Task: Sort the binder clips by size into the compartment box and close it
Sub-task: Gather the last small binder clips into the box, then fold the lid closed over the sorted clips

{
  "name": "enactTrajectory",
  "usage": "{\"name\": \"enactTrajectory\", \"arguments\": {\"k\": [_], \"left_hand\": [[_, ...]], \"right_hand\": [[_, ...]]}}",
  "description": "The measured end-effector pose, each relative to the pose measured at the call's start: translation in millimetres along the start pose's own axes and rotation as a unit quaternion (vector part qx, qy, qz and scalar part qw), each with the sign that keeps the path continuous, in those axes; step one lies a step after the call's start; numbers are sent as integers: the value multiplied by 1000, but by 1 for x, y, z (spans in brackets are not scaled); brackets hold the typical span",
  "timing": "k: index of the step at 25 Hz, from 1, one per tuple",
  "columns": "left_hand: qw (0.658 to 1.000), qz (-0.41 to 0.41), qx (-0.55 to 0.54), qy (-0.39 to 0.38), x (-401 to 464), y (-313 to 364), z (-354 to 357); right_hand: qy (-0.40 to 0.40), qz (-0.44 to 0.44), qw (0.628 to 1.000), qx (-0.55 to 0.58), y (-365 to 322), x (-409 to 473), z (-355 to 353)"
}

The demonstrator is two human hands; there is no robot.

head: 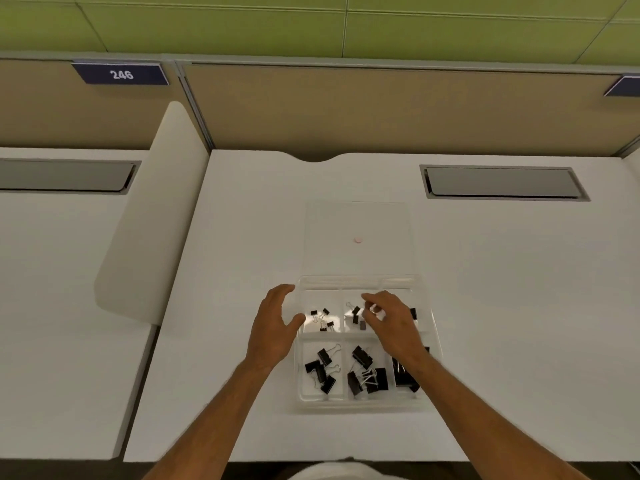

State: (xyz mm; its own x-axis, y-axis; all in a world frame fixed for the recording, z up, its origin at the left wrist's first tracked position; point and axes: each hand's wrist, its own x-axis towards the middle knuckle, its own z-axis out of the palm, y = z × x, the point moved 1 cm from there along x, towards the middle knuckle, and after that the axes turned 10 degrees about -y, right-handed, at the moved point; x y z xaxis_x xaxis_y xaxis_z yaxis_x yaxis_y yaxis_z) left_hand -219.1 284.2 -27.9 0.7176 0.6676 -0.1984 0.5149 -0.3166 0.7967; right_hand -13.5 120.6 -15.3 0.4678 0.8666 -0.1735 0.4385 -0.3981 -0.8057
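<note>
Clips fill the clear compartment box (pixel 363 405), which sits toward the near edge of the white desk (pixel 519 306), a little right of its middle, and none lie loose on the desk, so the sorting looks nearly or wholly done while the closing is yet to come. Nearest the desk's front edge, the box's front row holds the large binder clips (pixel 363 374): glossy black folded-steel bodies with thin bright wire handles, heaped at odd angles in three cells (the rightmost cell is partly hidden under the right forearm). Behind them, the back row holds the small binder clips (pixel 322 318), the same shape in miniature, scattered in the left cell, with more in the middle cell. The right hand (pixel 388 317) hovers over that middle back cell with fingers curled in a pinch; whether they hold a clip I cannot tell. The left hand (pixel 273 323) rests at the box's left wall, fingers relaxed and spread, grasping nothing, seemingly steadying it. The box itself is thin transparent plastic with rounded corners and low moulded dividers. Farther back, its lid (pixel 356 258) lies flat and open toward the desk's far edge, a smooth clear sheet bearing a small pink round sticker (pixel 358 240); swinging it shut is what remains.
</note>
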Motion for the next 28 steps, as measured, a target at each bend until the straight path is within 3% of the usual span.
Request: {"name": "enactTrajectory", "arguments": {"k": [8,11,16,24,28], "left_hand": [[995,-63,-80,7,71,-1,-6],[987,-112,-115,-19,90,1,-10],[968,-202,-129,-74,132,5,-8],[958,-250,-143,16,174,2,9],[963,-221,-142,59,175,-2,10]], "right_hand": [[146,101,984,5,68,-5,-82],[138,146,979,34,85,30,-97],[46,259,957,127,91,112,-109],[88,270,940,188,115,145,-98],[121,225,955,152,115,148,-102]]}}
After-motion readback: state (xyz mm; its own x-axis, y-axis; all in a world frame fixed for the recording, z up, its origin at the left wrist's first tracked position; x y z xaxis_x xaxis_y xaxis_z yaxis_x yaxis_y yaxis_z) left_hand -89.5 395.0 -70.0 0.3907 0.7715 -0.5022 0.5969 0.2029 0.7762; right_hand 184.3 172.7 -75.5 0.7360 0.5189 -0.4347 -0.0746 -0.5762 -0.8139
